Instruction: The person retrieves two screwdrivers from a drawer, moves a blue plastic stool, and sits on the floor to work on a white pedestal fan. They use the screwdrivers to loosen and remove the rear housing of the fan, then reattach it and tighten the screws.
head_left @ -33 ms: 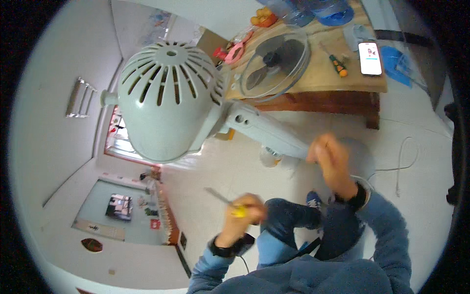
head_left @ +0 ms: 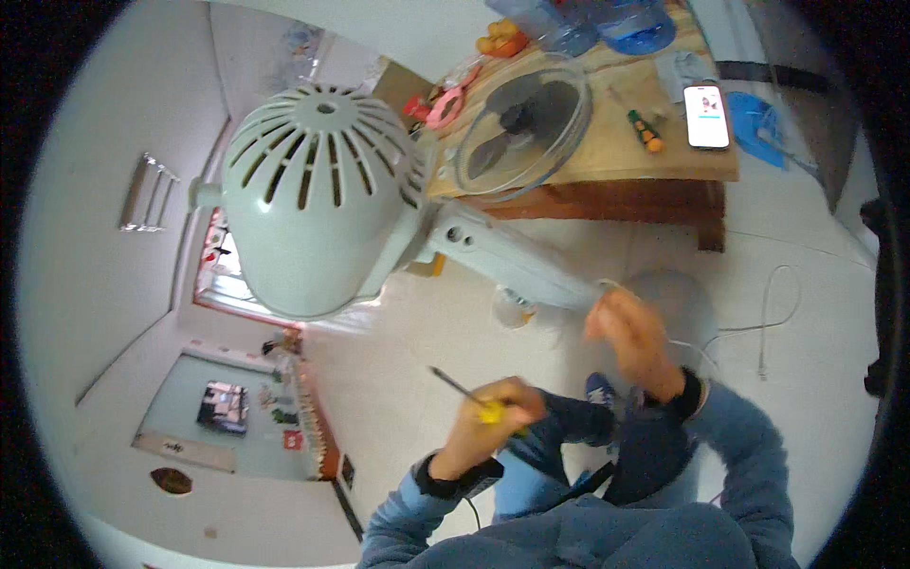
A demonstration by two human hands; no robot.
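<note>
My left hand [head_left: 488, 427] is closed round the yellow handle of a screwdriver [head_left: 488, 412], its dark shaft pointing up and to the left. My right hand [head_left: 633, 339], blurred, has its fingers curled beside the lower part of the fan's pale post [head_left: 517, 251]. Whether they touch the post or pinch something small, I cannot make out. Large in front of me is the fan's pale motor housing [head_left: 318, 204], slotted at the back, with a knob [head_left: 205, 194] on its left side. Its round base [head_left: 673, 308] rests on the floor behind my right hand.
On the wooden table [head_left: 607, 166] lie a dark fan blade [head_left: 540, 114] inside a clear ring, a green and orange screwdriver [head_left: 646, 133] and a phone [head_left: 706, 118]. Blue-tinted bottles [head_left: 635, 28] stand at its back. A white cord [head_left: 764, 322] trails over the floor.
My left hand has moved right and slightly up with the yellow screwdriver. My right hand has dropped a little beside the post. The whole view has shifted slightly.
</note>
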